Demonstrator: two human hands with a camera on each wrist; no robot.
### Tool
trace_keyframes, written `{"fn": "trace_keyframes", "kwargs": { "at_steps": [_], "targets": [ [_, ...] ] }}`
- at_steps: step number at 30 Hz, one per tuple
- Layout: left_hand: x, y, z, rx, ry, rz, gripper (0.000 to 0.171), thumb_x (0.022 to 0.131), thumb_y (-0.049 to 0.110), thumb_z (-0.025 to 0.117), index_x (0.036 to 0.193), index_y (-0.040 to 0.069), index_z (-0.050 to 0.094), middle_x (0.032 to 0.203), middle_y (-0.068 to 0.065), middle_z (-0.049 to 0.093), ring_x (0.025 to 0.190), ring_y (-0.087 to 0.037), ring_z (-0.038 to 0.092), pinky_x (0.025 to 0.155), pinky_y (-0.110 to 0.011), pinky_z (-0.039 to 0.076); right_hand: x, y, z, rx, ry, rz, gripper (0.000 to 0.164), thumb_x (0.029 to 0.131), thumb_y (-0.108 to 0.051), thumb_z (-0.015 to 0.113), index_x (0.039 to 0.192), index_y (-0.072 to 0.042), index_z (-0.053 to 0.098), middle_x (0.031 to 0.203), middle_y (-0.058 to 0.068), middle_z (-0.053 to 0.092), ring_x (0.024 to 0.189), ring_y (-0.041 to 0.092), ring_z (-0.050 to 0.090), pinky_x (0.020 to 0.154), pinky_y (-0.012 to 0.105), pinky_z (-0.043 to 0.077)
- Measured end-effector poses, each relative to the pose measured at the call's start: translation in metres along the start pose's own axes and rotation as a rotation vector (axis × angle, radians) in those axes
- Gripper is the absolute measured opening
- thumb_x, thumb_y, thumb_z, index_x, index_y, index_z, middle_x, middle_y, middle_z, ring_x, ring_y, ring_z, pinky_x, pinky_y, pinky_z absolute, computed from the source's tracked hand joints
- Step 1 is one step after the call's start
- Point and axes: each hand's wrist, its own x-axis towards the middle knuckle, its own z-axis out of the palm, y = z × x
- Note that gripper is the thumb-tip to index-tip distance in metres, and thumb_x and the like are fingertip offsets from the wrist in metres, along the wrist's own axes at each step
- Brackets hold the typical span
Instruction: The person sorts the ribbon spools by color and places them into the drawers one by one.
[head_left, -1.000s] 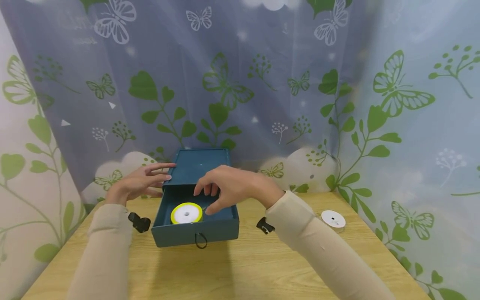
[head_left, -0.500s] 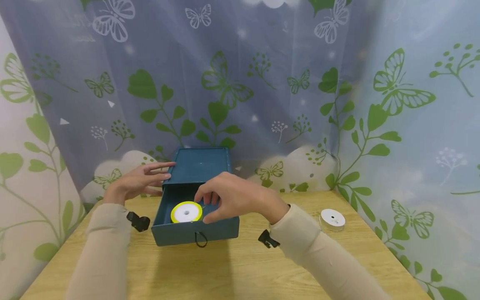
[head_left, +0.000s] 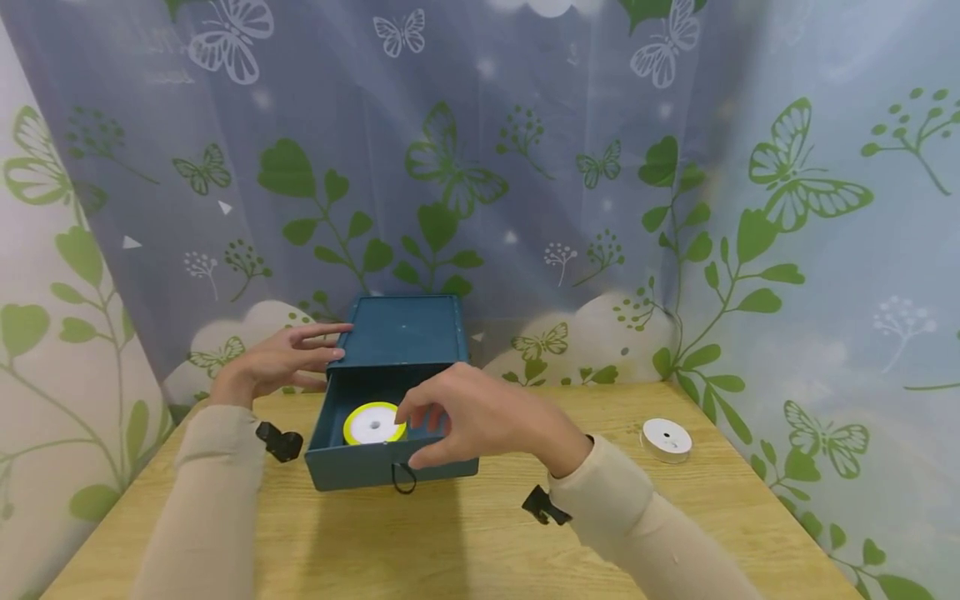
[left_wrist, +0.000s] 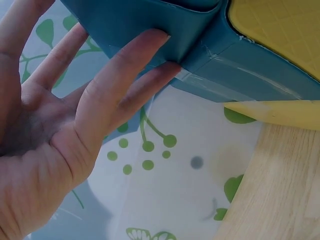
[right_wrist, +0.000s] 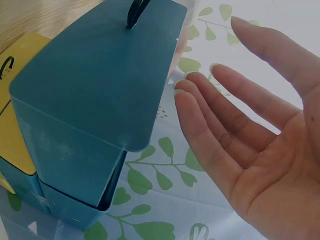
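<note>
Teal-blue, the box (head_left: 405,332) stands on the wood-grain surface (head_left: 540,550) with its drawer (head_left: 360,472) pulled out at the front; inside lies a yellow-rimmed spool (head_left: 364,427). On the box's left side rest fingertips of the left hand (head_left: 276,362), its fingers spread apart. Above the front right of the box, the right hand (head_left: 480,412) holds nothing, fingers loosely bent, thumb apart from them. Well right of the box sits a white reel (head_left: 663,432), its small dark mark too tiny to read. Behind the box hangs a butterfly-print curtain (head_left: 540,108), bearing faint, unreadable marks (head_left: 169,80) upper left.
</note>
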Motion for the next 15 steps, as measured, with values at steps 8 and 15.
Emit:
{"fn": "trace_keyframes", "kwargs": {
  "at_steps": [8, 15],
  "targets": [
    [-0.001, 0.000, 0.000, -0.004, -0.006, 0.008, 0.072, 0.105, 0.029, 0.062, 0.165, 0.019, 0.026, 0.173, -0.022, 0.008, 0.157, -0.049, 0.021, 0.109, -0.057, 0.052, -0.012, 0.002, 0.011, 0.060, 0.014, 0.003, 0.035, 0.089, -0.024, 0.083, 0.120, -0.012, 0.075, 0.110, 0.002, 0.077, 0.091, 0.009, 0.072, 0.081, 0.018, 0.059],
    [-0.001, 0.000, 0.001, 0.007, 0.005, 0.005, 0.072, 0.105, 0.029, 0.063, 0.166, 0.018, 0.026, 0.174, -0.021, 0.008, 0.157, -0.048, 0.020, 0.110, -0.057, 0.052, -0.015, 0.002, 0.020, 0.084, 0.007, 0.054, 0.034, 0.087, -0.021, 0.086, 0.116, -0.008, 0.077, 0.108, 0.005, 0.079, 0.087, 0.006, 0.073, 0.079, 0.015, 0.059]
  ]
}}
